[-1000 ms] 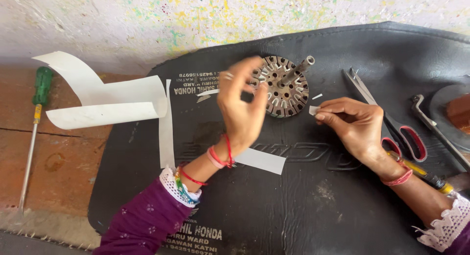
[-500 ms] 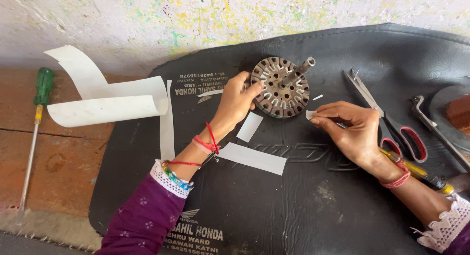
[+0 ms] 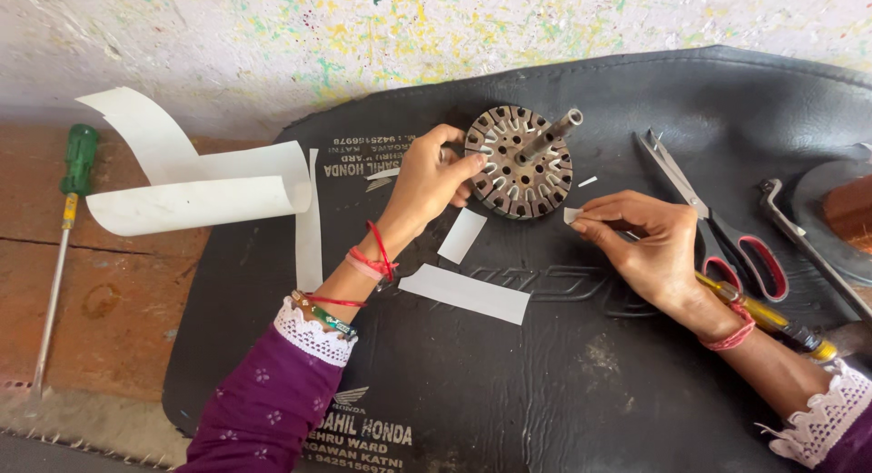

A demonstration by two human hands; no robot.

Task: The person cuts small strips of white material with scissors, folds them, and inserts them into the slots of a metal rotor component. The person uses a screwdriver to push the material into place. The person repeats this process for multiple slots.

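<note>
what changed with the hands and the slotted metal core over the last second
The left hand dropped from in front of the slotted metal core to grip its left edge, uncovering a small paper strip below. The right hand kept pinching its small paper piece. Scissors, screwdriver and paper roll stayed put.

At 3 o'clock of the slotted motor core we meet scissors; 2 paper strips block 7 o'clock; 12 o'clock offers bare black mat.
</note>
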